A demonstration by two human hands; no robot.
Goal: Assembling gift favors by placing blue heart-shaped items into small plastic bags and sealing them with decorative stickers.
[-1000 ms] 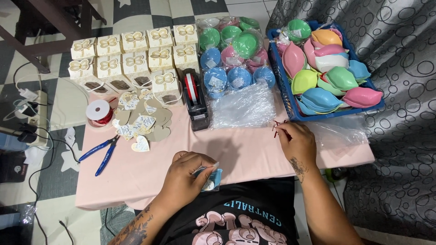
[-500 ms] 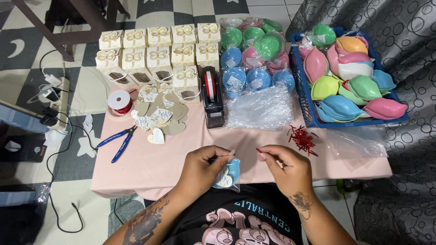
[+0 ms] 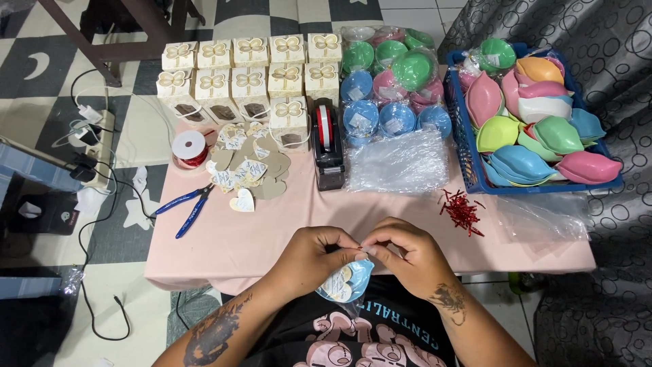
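My left hand (image 3: 314, 256) and my right hand (image 3: 407, 252) meet at the near edge of the pink table (image 3: 272, 238). Their fingertips pinch together at the top of a small wrapped blue dish (image 3: 345, 281) with a heart-shaped paper tag, held over my lap. A thin red twist tie seems to sit between the fingertips, too small to be sure. A loose pile of red twist ties (image 3: 462, 211) lies on the table to the right of my right hand.
A black tape dispenser (image 3: 327, 146), heart tags (image 3: 248, 166), a red ribbon spool (image 3: 189, 147) and blue pliers (image 3: 183, 207) lie on the table. Cream gift boxes (image 3: 244, 71) and bagged round dishes (image 3: 387, 81) stand at the back. A blue basket (image 3: 468, 160) holds leaf-shaped dishes.
My right hand came back from the red twist ties and joined my left hand at the wrapped blue dish. The view shifted left, then settled.
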